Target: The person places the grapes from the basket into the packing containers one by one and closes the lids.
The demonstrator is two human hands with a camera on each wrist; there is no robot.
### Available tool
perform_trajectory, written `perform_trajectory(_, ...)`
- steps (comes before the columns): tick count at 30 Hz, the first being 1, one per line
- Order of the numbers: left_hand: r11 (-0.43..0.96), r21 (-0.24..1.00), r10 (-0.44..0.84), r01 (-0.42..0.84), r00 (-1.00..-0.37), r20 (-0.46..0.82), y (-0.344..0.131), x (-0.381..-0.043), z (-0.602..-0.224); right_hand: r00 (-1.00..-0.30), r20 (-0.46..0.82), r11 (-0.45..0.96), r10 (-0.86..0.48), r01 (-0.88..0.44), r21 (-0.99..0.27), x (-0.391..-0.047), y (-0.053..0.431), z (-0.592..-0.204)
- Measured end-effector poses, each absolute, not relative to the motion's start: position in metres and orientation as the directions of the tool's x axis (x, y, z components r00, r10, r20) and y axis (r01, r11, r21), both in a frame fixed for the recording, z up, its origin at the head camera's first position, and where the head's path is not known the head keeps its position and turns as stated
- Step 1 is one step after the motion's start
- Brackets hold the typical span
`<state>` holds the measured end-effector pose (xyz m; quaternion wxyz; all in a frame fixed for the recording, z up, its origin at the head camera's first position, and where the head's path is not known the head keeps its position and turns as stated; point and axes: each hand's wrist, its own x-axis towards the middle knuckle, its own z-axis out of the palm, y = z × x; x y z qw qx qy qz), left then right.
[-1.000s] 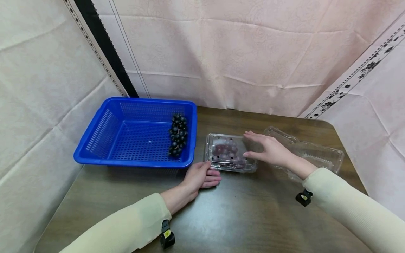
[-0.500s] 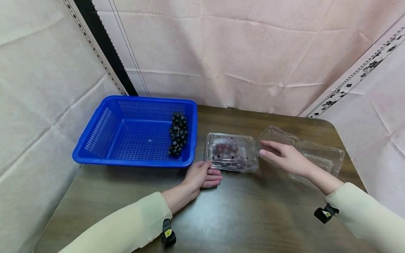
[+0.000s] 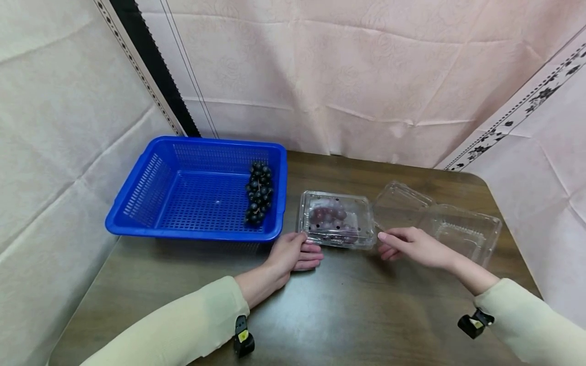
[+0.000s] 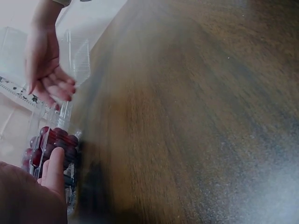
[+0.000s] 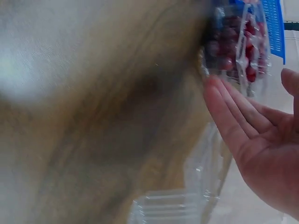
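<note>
A closed clear plastic clamshell box [image 3: 361,208] holds red grapes [image 3: 327,215] and stands in the middle of the table. My left hand [image 3: 293,254] lies at its front left corner, thumb at the box and fingers straight. Just off the box's right end is my right hand [image 3: 412,246]. Its fingers [image 5: 233,112] reach toward the box in the right wrist view, holding nothing; whether the tips touch it, I cannot tell. Behind the right hand lies another clear clamshell box [image 3: 480,223], lid open.
A blue plastic basket [image 3: 197,237] stands at the left, a bunch of dark grapes [image 3: 259,193] along its right side. The wooden table [image 3: 329,315] ends at fabric walls [image 3: 366,76] on the back and both sides.
My right hand has moved from above the grape box's right end, rightward, then down beside its front right corner. The left hand has stayed in place.
</note>
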<state>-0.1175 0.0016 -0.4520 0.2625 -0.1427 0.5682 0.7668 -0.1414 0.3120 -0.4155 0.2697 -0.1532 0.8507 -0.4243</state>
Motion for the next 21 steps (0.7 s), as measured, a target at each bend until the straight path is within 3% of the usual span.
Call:
perform_trajectory(3,-0.219,0.797,0.243,-0.564,-0.822,-0.515,0.001,-0.117,-0.451,-0.744,-0.417,0.466,-0.523,0.16,-0.87,-0.141,0.31,-0.426)
perform_trajectory(7,-0.22,0.788,0.253,-0.575,-0.814,-0.523,0.0,-0.117,-0.451,-0.704,-0.446,0.36,-0.552,0.281,-0.89,-0.14,0.309,-0.438)
perform_trajectory(21,-0.228,0.772,0.289,-0.593,-0.799,-0.527,-0.004,-0.116,-0.453,-0.69,-0.428,0.158,-0.583,0.421,-0.893,-0.137,0.3,-0.456)
